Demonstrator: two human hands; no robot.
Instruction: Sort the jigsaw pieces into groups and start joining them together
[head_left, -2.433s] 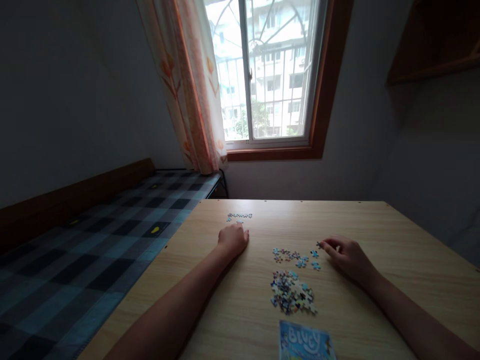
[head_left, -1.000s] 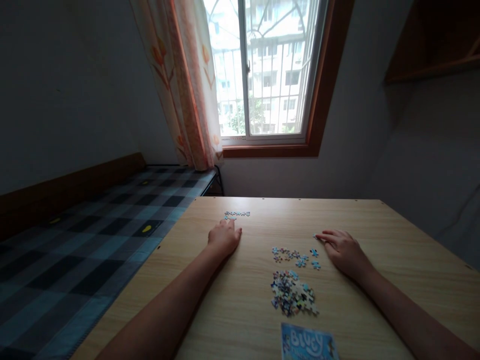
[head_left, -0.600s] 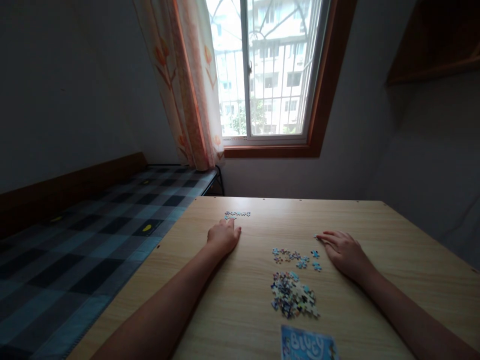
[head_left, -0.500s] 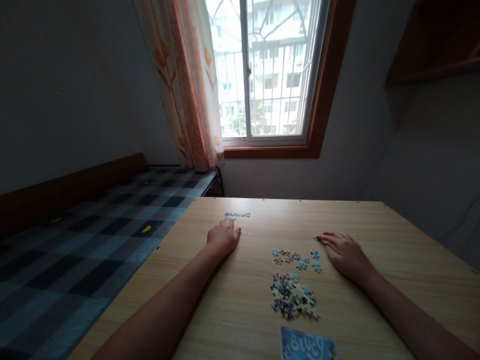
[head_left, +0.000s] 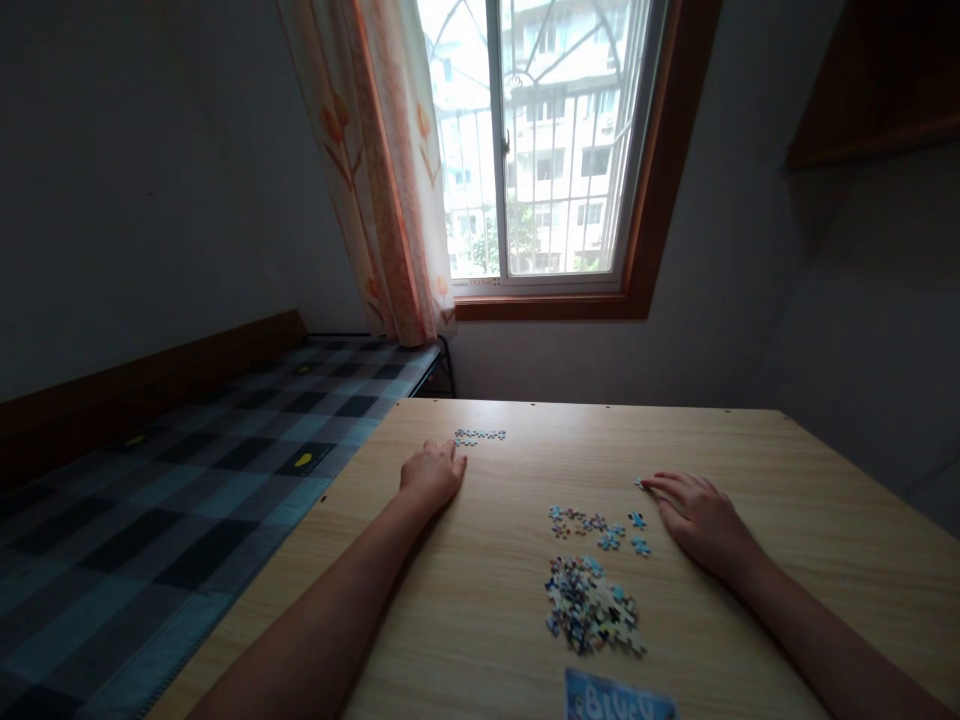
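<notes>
Sliding a little outward, the left hand (head_left: 433, 473) has come away from the upper side of the table (head_left: 525, 480), while the right hand (head_left: 701, 515) has hardly moved. From where I stand, the pale wooden table fills the middle, with a checked bed (head_left: 225, 470) to its left. Beyond them is a bright barred window (head_left: 559, 150), with a tulip-patterned curtain (head_left: 390, 200) at its left edge. The left hand rests palm down, fingers slightly apart, its fingertips beside the short row (head_left: 466, 443); I cannot tell if they touch. The right hand's fingers stretch forward close together, thumb apart, one fingertip on a small piece (head_left: 640, 484). Between the forearms sits the jigsaw pile (head_left: 591, 605), above a blue cover (head_left: 619, 700) cut off by the view. Loose pieces (head_left: 610, 538) lie just beyond the pile; farther off, the joined strip (head_left: 481, 434) lies just past the short row.
</notes>
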